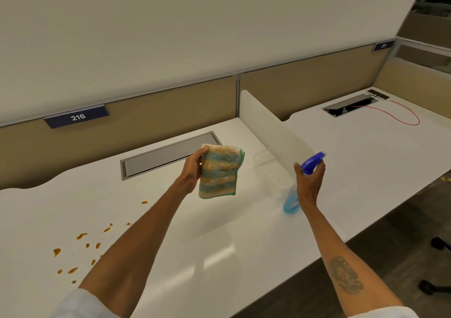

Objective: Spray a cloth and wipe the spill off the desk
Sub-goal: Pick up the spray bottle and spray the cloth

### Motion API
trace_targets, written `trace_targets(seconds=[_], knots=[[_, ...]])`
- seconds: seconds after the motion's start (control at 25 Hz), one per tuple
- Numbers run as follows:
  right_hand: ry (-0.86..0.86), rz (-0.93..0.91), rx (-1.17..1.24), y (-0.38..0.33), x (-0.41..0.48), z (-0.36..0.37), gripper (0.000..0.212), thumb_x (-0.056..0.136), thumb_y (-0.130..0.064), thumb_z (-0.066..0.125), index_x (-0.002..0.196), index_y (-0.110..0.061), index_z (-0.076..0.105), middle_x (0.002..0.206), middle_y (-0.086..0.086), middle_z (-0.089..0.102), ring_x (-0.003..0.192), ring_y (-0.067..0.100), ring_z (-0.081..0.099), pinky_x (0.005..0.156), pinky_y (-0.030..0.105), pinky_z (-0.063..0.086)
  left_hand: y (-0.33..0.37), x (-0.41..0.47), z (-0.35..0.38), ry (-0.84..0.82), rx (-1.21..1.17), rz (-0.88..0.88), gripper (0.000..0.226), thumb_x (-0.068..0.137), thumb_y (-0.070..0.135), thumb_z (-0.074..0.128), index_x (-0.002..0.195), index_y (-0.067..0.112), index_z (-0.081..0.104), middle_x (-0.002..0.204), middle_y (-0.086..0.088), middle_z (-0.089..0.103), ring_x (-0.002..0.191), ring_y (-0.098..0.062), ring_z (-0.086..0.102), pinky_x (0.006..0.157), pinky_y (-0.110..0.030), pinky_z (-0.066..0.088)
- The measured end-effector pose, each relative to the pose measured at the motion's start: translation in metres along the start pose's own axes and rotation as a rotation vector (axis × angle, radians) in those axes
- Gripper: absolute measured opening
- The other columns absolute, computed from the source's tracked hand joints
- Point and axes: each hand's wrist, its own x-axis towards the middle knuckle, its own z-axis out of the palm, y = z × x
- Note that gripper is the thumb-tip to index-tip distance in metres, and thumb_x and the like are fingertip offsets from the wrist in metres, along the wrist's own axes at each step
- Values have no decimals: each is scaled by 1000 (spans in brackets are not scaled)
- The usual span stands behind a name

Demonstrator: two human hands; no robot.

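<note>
Spill (83,247) of orange-brown drops lies scattered on the white desk (219,232) at the near left, beside the left forearm; farther in, the left hand (194,168) grips a folded cloth (220,171), striped blue and tan with brownish stains, raised above the desk; the right hand (308,183) clasps a spray bottle (290,201) of blue liquid by its neck, its blue nozzle (312,162) turned toward the cloth; behind, a frosted divider (273,132) stands; beyond it, a dark blue tag (77,117) on the partition reads "216".
</note>
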Motion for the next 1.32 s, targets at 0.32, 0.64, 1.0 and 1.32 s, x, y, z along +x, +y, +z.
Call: trace_targets(seconds=[0.32,0.64,1.0,1.32], knots=[[-18,61,-62,2,-21,-5,101,89,-21,72,158,-23,-1,167,2,8,152,24,18,121,39,24,8,-11,-26,-24,-1,14,27,96,43,56,104,19,68,110,-5,69,98,-24,67,81,-38,56],[114,89,-45,6,-104,24,98,85,-10,73,158,-24,9,164,6,18,147,32,29,118,51,31,16,-32,-73,-32,-12,15,34,96,42,57,112,14,68,114,-9,68,104,-28,66,98,-48,53],[-464,156,77,-24,-199,128,48,97,-35,58,143,-24,46,143,-3,54,129,17,53,102,27,42,17,-63,-155,-86,-60,-24,34,95,41,59,112,13,67,108,-8,70,95,-24,68,82,-38,59],[-1025,235,225,-41,-252,204,42,98,-51,44,119,-22,67,117,10,70,112,28,66,103,43,49,26,-93,-247,-93,-105,-37,42,94,42,61,117,7,67,108,-12,71,93,-26,71,78,-39,60]])
